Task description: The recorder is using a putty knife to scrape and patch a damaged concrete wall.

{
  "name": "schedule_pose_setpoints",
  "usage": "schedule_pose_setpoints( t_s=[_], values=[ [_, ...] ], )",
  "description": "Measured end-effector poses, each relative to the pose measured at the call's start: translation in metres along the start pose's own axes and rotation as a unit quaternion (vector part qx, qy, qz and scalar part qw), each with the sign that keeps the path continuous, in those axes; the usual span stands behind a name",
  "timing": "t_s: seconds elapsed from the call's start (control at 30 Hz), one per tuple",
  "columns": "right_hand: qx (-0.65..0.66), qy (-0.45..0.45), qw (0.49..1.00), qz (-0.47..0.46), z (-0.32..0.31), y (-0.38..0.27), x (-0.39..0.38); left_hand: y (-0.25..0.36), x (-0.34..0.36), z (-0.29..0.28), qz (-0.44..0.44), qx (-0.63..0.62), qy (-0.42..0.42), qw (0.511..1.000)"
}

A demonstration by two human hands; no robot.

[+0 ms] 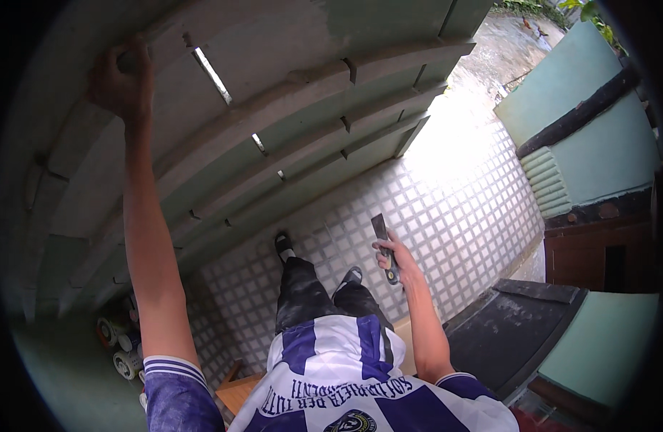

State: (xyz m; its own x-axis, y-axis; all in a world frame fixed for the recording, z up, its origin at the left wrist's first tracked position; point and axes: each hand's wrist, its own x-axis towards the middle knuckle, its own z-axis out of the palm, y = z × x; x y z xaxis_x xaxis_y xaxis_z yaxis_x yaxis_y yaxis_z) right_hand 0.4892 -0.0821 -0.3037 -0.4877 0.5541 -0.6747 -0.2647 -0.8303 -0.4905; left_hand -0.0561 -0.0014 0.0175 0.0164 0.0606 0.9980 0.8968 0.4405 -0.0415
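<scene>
My left hand (123,83) is raised high at the upper left, against the shadowed upper part of a pale green slatted wall (274,32). Its fingers are curled, with thumb and fingertips close together; dimness hides what, if anything, lies between them. Lower down, over the tiled floor, my right hand (394,253) is closed around the dark handle of a putty knife (379,227). The flat blade points up and away from me, apart from the wall.
Long ledges (302,97) jut from the wall, with narrow slits between them. I stand on a checkered tile floor (446,216). At the right are a black counter (515,320) and a brown cabinet (583,255). A wooden piece (238,392) and several round containers (123,363) sit at lower left.
</scene>
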Motion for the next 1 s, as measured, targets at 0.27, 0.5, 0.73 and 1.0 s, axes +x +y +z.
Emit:
schedule_pose_setpoints(
  t_s=[0.27, 0.5, 0.73, 1.0],
  values=[
    [-0.101, -0.097, 0.949, -0.283, 0.186, -0.117, 0.058, -0.008, 0.007, 0.006, 0.041, 0.005, 0.007, 0.999],
    [-0.201, 0.012, 0.893, -0.403, 0.328, -0.171, 0.040, -0.018, 0.000, -0.001, 0.091, 0.050, 0.008, 0.995],
    [-0.188, 0.137, 0.797, -0.557, 0.390, -0.196, 0.108, 0.002, 0.006, -0.036, 0.170, -0.111, -0.043, 0.978],
    [0.079, 0.048, 0.866, -0.492, 0.397, -0.154, 0.089, 0.006, 0.009, -0.045, 0.207, -0.076, -0.082, 0.972]
  ],
)
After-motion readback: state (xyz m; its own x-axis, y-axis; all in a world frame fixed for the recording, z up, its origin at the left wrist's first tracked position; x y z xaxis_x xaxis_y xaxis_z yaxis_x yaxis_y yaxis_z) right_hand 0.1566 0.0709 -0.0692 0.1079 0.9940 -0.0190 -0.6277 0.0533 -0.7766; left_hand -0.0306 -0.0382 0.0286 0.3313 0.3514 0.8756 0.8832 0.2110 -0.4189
